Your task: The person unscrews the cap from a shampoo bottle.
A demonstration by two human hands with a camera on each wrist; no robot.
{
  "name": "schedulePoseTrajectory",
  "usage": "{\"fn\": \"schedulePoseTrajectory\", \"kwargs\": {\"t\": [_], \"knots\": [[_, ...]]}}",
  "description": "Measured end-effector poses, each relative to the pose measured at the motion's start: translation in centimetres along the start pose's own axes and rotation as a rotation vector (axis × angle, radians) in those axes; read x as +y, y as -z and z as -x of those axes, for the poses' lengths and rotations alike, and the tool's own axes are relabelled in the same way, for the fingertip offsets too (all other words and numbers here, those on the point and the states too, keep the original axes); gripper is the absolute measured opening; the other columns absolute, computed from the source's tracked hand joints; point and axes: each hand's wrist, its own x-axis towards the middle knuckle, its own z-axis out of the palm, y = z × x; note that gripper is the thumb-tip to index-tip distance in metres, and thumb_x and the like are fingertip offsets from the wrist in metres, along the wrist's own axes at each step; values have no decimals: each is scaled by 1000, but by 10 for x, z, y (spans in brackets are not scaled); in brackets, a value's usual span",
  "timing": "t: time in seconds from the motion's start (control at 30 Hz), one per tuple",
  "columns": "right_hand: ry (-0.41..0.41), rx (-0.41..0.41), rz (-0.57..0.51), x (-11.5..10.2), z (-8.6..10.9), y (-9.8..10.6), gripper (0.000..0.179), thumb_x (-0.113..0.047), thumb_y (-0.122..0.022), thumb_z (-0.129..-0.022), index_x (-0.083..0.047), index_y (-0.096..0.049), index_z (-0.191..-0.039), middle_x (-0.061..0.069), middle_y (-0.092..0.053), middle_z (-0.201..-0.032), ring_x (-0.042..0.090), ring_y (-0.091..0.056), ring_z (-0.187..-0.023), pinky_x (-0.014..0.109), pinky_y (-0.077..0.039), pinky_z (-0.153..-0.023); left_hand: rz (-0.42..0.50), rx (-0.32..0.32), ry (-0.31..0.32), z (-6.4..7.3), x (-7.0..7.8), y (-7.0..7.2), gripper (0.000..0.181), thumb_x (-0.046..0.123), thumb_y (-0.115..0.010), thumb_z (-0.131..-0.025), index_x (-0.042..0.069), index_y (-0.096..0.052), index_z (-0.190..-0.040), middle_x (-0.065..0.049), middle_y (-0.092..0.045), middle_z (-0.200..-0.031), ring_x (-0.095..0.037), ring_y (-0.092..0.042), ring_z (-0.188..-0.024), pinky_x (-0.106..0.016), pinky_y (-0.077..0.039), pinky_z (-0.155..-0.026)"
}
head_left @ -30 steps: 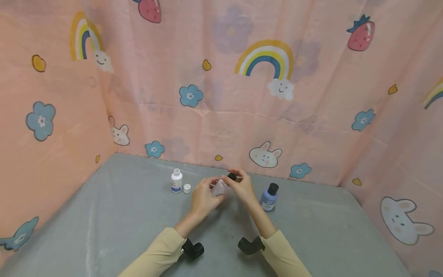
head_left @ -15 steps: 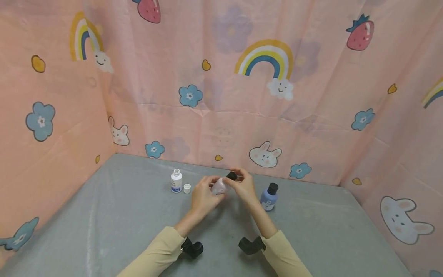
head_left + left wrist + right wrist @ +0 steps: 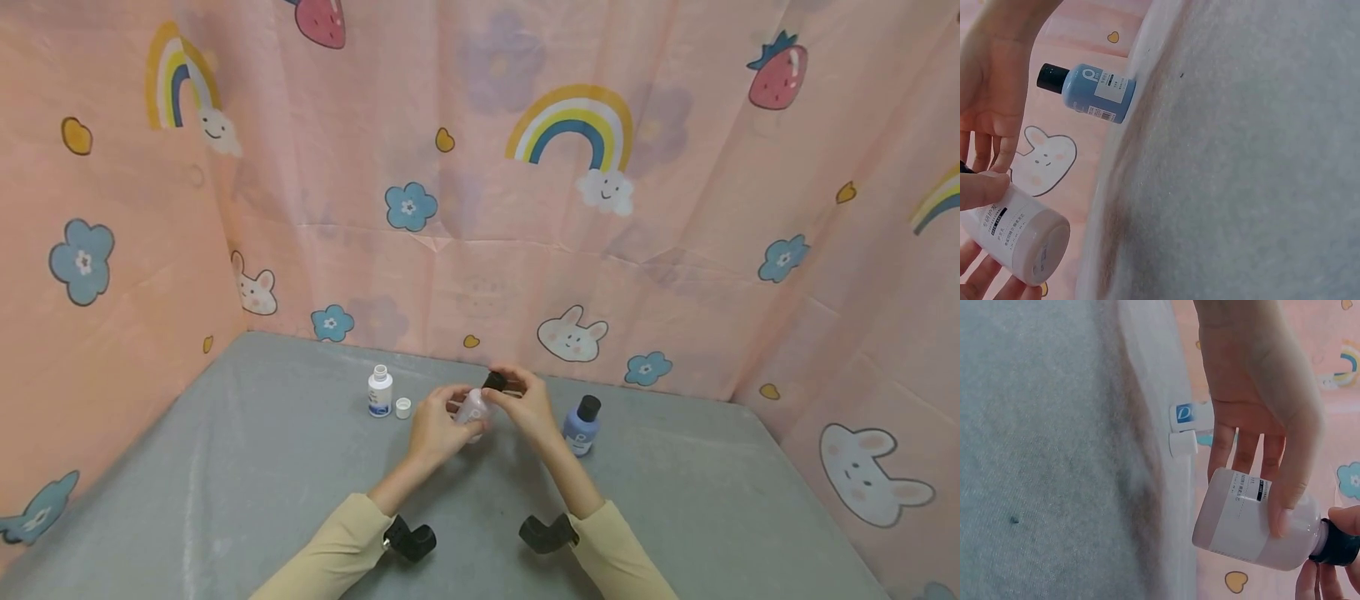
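Both hands meet over the table around a pale pink bottle (image 3: pixel 474 408) with a black cap (image 3: pixel 1335 542). My left hand (image 3: pixel 435 425) grips the bottle's body, its thumb across the front label and its fingers behind. With thumb and fingers, my right hand (image 3: pixel 528 408) pinches the cap at the upper end. The bottle leans, cap to the upper right in the head view, and its base shows in the left wrist view. The cap sits on the bottle's neck in the right wrist view.
A small white bottle (image 3: pixel 380 393) stands uncapped on the grey table (image 3: pixel 262 467), left of the hands, with a white cap (image 3: pixel 403 407) beside it. To the right stands a blue bottle (image 3: pixel 581 429) with a black cap. A pink patterned curtain (image 3: pixel 480 192) hangs behind.
The pink bottle has swung somewhat more upright and its cap end has shifted slightly left. Both hands keep their holds; the bottles on the table stay put.
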Motion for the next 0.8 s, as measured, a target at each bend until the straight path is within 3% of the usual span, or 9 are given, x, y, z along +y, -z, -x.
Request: {"fn": "schedulePoseTrajectory", "kwargs": {"t": [0.37, 0.6, 0.8], "knots": [[-13, -76, -31, -20, 10, 4, 39, 1, -65, -85, 3, -58, -123, 22, -60, -123, 34, -58, -109, 50, -47, -99, 19, -35, 15, 1, -1, 2, 48, 19, -84, -68, 5, -68, -112, -13, -69, -98, -25, -68, -85, -38, -56, -73], [-3, -83, -60, 0, 3, 1, 39, 1, -61, -87, -2, -58, -126, 18, -58, -129, 32, -57, -115, 48, -44, -103, 32, -66, 29, 2, -1, 3, 50, 20, -83, -71, 4, -66, -115, -13, -68, -101, -25, -67, -87, -38, -56, -74], [11, -93, -61, 1, 2, 1, 41, -4, -63, -89, -2, -55, -129, 19, -58, -131, 33, -56, -117, 48, -44, -103, 27, -36, 16, 2, -1, 3, 50, 20, -84, -70, 4, -67, -114, -13, -68, -99, -25, -67, -87, -38, -56, -74]]}}
